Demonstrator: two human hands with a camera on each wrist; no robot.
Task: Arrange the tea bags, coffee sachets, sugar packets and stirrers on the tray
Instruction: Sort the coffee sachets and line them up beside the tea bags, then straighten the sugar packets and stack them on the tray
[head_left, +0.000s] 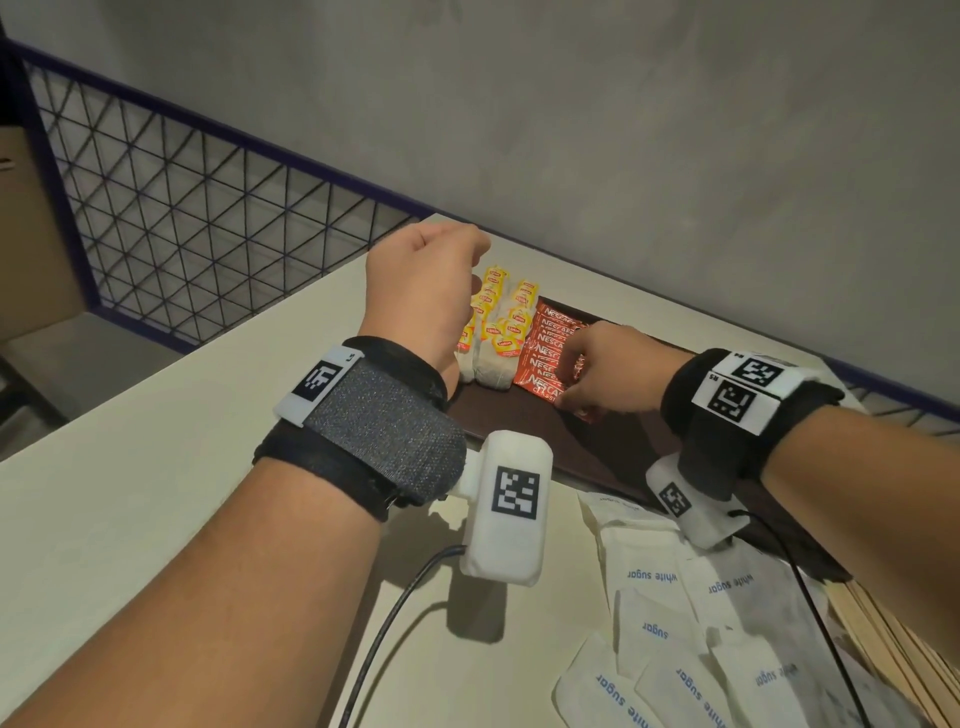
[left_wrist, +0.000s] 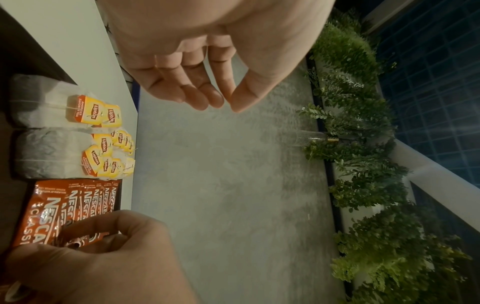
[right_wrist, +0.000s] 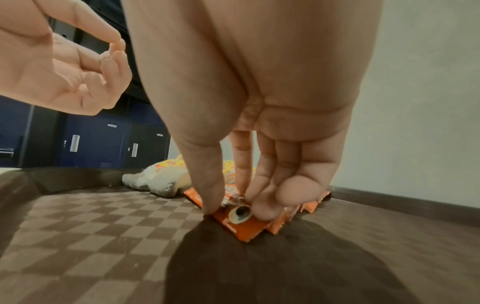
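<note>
A dark brown tray with a chequered liner lies at the back of the pale table. Two rows of tea bags with yellow tags fill its far left end, and a fanned row of red coffee sachets lies beside them. My right hand pinches the nearest coffee sachet between thumb and fingertips as it lies on the tray. My left hand hovers above the tea bags, fingers loosely curled, holding nothing. White sugar packets and wooden stirrers lie on the table in front of the tray.
A grey wall runs close behind the tray. A blue-framed mesh railing borders the table's far left side, with a cardboard box beyond it. A black cable trails from the left wrist camera over the table.
</note>
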